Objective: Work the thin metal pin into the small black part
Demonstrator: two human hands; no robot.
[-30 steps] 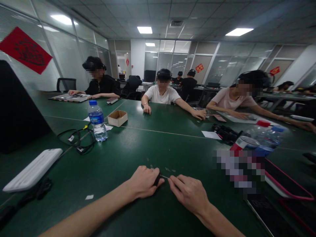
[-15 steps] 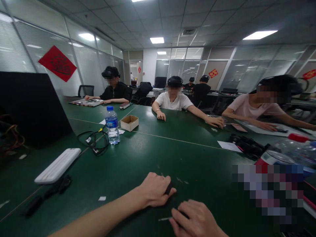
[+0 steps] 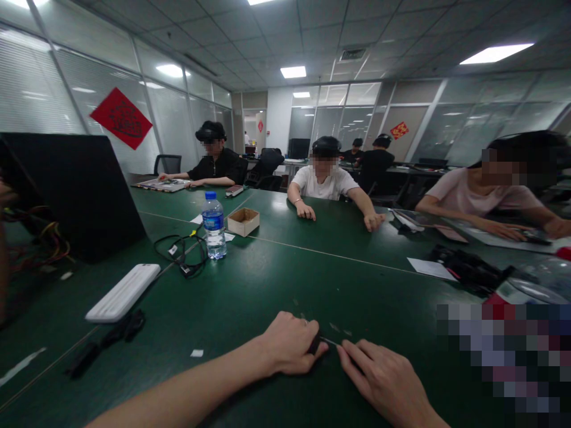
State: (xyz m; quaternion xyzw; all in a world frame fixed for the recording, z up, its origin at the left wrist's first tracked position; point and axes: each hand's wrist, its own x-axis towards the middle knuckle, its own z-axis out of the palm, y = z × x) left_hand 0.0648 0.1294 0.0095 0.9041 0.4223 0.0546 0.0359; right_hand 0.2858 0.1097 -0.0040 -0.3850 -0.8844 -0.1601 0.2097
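Observation:
My left hand [image 3: 291, 343] rests on the green table [image 3: 250, 297], fingers closed round a small dark object [image 3: 315, 341], mostly hidden by the fingers. To its right, my right hand [image 3: 381, 367] pinches a thin metal-shafted tool, perhaps a small screwdriver [image 3: 329, 341]. The shaft points left, and its tip meets or nearly meets the dark object; contact cannot be made out. The tool's handle is hidden in my right hand. Small clear scraps [image 3: 334, 327] lie just beyond the hands.
Left of my hands lie a white oblong device [image 3: 124, 292], a black cord [image 3: 107, 342] and a paper scrap [image 3: 197, 353]. Farther off stand a water bottle [image 3: 215, 229], a small box [image 3: 243, 222] and a black panel with wires [image 3: 80, 190]. Several people sit around the table.
My right hand has moved up and right, and the tool's shaft now reaches the dark object in my left hand. The view has shifted slightly.

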